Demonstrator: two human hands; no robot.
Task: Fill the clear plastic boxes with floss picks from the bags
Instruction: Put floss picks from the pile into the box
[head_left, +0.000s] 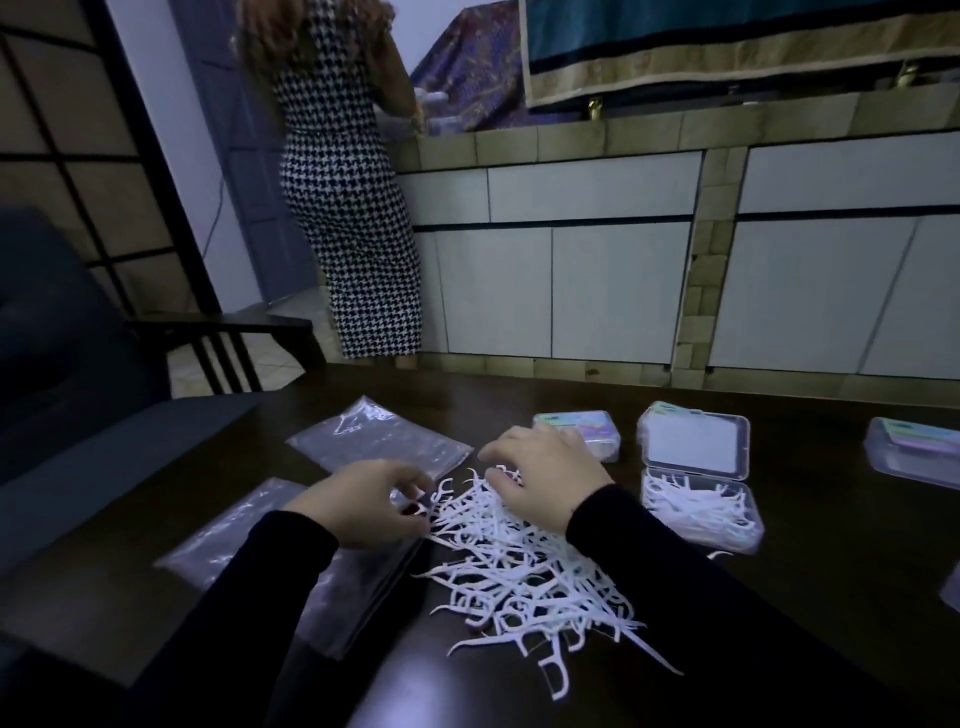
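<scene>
Right now my left hand (363, 501) curls its fingers at the edge of the white floss picks (524, 566), seemingly pinching one, while my right hand (545, 475) rests bent over the loose tangled pile on the dark table (831, 571). Outward I count two clear bags (379, 436), one open box (701, 499) partly filled with picks, and two closed boxes (582, 431).

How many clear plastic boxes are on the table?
4, maybe more out of view: closed box behind the right hand, open box holding picks beside it, far-right box, and a sliver at the right edge.
</scene>
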